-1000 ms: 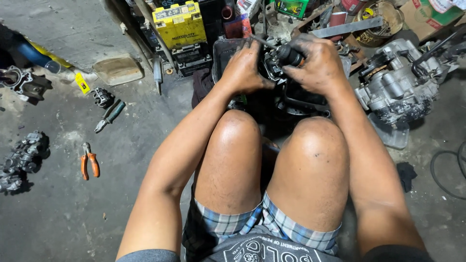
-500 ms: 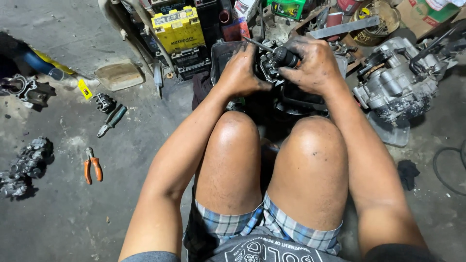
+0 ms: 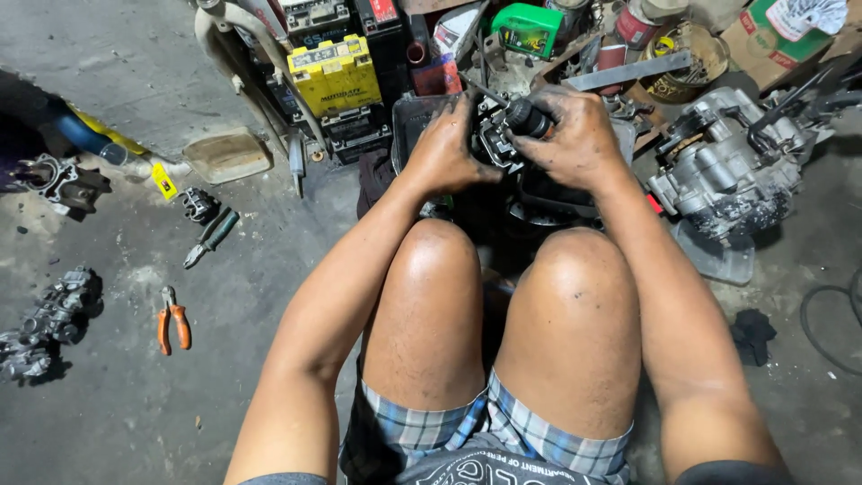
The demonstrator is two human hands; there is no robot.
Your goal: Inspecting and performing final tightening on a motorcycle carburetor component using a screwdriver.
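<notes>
Above the knees, left hand (image 3: pixel 446 144) gripping a dark engine part (image 3: pixel 492 144), right hand (image 3: pixel 575 135) closing its grip around a black-handled tool (image 3: pixel 525 117), orange pliers (image 3: pixel 173 326) lying on the floor (image 3: pixel 135 422).

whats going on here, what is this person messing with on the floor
A person sits low on a concrete floor with knees up, both greasy hands on a small dark engine part held in front of them. The left hand steadies it while the right hand grips a black-handled tool against it. Orange pliers, a yellow battery and a grey engine casing lie around them.
</notes>
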